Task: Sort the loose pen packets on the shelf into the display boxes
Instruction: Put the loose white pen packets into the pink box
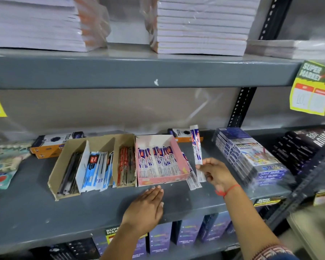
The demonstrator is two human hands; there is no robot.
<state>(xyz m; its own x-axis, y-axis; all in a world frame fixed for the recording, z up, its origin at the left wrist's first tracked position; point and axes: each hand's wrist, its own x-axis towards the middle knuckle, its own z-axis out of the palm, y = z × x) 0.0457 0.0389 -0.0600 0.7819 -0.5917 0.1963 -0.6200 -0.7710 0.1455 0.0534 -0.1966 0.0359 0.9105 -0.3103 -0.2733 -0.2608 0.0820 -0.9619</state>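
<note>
My right hand pinches the lower end of a white, blue and red pen packet, held upright just right of the pink display box. That box holds several matching packets. Two loose packets lie on the grey shelf between the pink box and my right hand. My left hand rests flat and empty on the shelf, fingertips just short of the pink box's front. To the left stands a brown cardboard box with compartments of black, blue and red packets.
A wrapped stack of blue colour-pencil boxes sits right of my hand, dark boxes beyond. Orange-black boxes stand behind the cardboard box. Green packs lie at far left. Notebook stacks fill the upper shelf. A yellow price tag hangs at right.
</note>
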